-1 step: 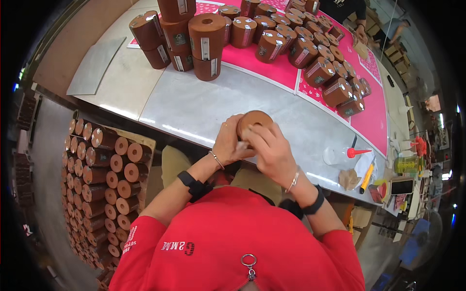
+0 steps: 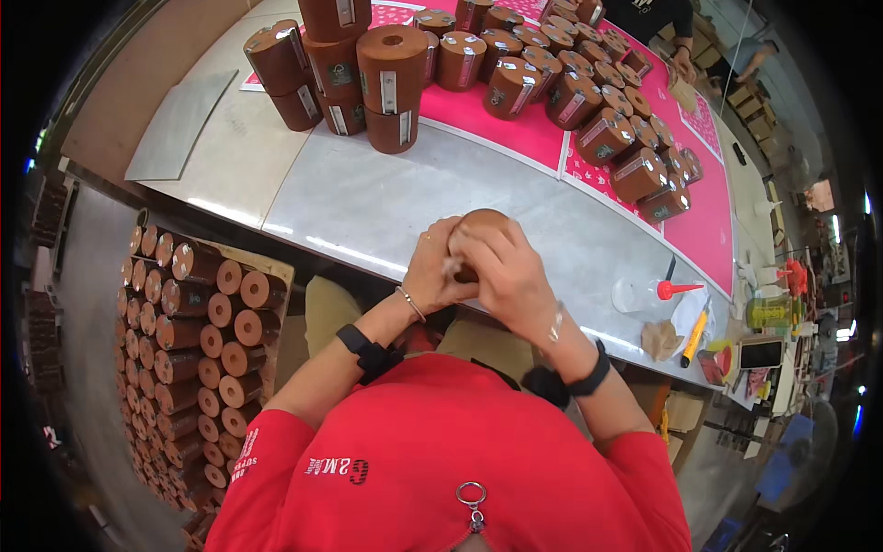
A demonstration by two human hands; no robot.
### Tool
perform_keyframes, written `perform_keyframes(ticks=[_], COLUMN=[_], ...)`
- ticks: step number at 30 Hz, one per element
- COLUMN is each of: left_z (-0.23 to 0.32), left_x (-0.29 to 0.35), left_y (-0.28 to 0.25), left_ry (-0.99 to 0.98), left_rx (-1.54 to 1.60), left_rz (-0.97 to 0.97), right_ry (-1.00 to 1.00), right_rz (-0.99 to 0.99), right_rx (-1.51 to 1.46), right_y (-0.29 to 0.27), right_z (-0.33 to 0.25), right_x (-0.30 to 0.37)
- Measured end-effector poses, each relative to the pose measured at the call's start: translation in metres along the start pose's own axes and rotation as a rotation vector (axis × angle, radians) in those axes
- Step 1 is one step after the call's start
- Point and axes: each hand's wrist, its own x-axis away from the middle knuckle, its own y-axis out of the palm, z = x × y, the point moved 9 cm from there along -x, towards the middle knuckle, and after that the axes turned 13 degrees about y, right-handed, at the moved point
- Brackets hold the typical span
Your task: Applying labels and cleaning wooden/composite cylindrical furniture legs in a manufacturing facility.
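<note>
Over the table's near edge, my left hand (image 2: 432, 265) is wrapped round the left side of a brown cylinder (image 2: 482, 217), holding it close to me. My right hand (image 2: 509, 281) lies across the near and right part of the same cylinder, its fingers bent and pressed together. A small whitish wad (image 2: 452, 267), perhaps cloth or paper, shows at those fingertips against the cylinder's side. Most of the cylinder is hidden by both hands.
Stacked brown cylinders with metal strips (image 2: 394, 92) stand at the back left; many more fill a pink sheet (image 2: 533, 150). At right lie a red-nozzled bottle (image 2: 636, 294) and yellow marker (image 2: 695, 339). A crate of cylinders (image 2: 241, 354) stands low left. Another person's hand (image 2: 684, 69) is far right.
My right hand has shifted left and up over the cylinder, covering its centre hole. The whitish wad has moved left with the fingers. My left hand keeps its place.
</note>
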Motion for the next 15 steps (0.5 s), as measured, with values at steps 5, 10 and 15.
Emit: perform_keyframes(ticks=[5, 10, 15], left_z=[-0.004, 0.0, 0.0], left_x=[-0.001, -0.004, 0.001], left_y=[-0.002, -0.008, -0.002], left_ry=[-0.08, 0.045, 0.012], left_rx=[0.145, 0.004, 0.034], left_rz=[0.037, 0.073, 0.017], right_ry=[0.056, -0.044, 0.224], right_rz=[0.079, -0.077, -0.03], right_rx=[0.041, -0.058, 0.04], right_y=[-0.015, 0.004, 0.0], right_z=[-0.001, -0.02, 0.019], right_x=[-0.022, 0.005, -0.003])
